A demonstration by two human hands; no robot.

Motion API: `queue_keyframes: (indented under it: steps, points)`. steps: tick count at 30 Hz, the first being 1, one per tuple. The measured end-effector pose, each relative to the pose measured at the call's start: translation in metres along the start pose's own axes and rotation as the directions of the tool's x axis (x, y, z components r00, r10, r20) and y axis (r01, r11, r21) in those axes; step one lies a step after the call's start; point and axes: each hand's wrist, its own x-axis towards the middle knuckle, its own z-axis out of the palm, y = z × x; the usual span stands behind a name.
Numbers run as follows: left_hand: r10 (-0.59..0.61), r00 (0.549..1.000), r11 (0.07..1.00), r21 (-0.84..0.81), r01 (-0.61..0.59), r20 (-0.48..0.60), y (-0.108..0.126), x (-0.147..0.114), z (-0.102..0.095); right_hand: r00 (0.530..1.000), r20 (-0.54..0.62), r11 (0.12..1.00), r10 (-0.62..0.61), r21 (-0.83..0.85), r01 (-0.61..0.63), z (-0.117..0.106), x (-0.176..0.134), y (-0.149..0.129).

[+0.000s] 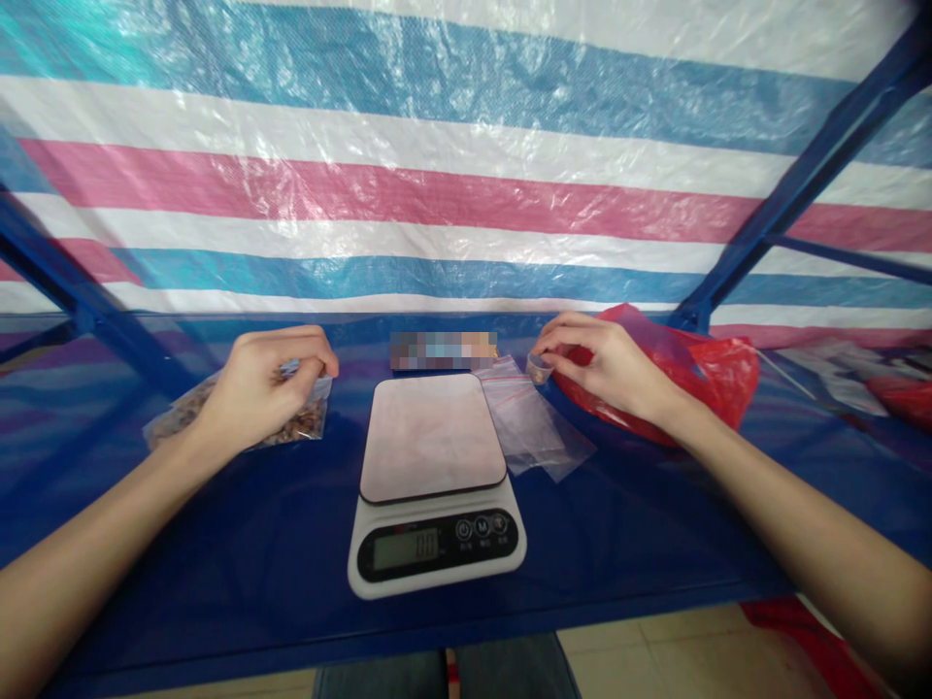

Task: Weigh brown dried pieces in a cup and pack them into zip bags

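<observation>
My left hand (269, 383) is curled closed above a clear plastic bag (306, 419) of small brown pieces, hiding part of it. Whether the fingers pinch the bag or something small, I cannot make out. Between the fingertips of my right hand (593, 359) is a small clear cup (539, 369) with a little tan-brown material in it. A white kitchen scale (433, 437) stands between my hands, its platform bare and its display (405, 553) seeming to read 0.0. Flat clear zip bags (535, 427) lie at the scale's right side, below the cup.
A red plastic bag (717, 379) lies behind my right hand and wrist. Behind the scale is a small blurred-out object (443, 351). Everything rests on a blue shelf (277, 544) with blue metal braces (757, 233) at both sides. Striped sheeting (437, 194) hangs at the back.
</observation>
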Motion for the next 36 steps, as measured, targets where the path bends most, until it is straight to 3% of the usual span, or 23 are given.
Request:
queue_keyframes:
  steps: [16,23,28,30,32,34,36]
  points:
    - [0.08,0.997,0.996,0.039,-0.08,-0.013,-0.007,-0.001,0.003,0.998,0.039,0.999,0.045,0.012,-0.045,-0.006,-0.001,-0.004]
    - [0.063,0.998,0.997,0.032,-0.063,-0.004,-0.007,0.0,0.003,0.984,-0.109,0.99,0.137,-0.018,-0.14,-0.016,0.001,-0.01]
    - [0.04,0.999,0.999,0.026,-0.041,0.012,-0.005,0.0,0.004,0.989,-0.019,0.989,0.146,0.008,-0.146,-0.005,0.0,-0.007]
    - [0.032,0.999,0.999,0.022,-0.032,0.021,-0.005,0.0,0.004,0.988,-0.07,0.99,0.14,-0.016,-0.141,-0.007,0.001,-0.009]
    - [0.026,0.999,1.0,0.018,-0.026,0.027,-0.005,-0.001,0.004,0.971,-0.196,0.986,0.135,-0.067,-0.151,-0.02,0.002,-0.012]
    - [0.021,0.999,1.0,0.02,-0.021,0.035,-0.005,-0.001,0.003,0.932,-0.325,0.969,0.163,-0.123,-0.213,-0.04,0.0,-0.013]
    - [0.019,0.999,0.999,0.026,-0.02,0.037,-0.005,0.0,0.003,0.9,-0.347,0.935,0.264,-0.135,-0.327,-0.063,-0.005,-0.008]
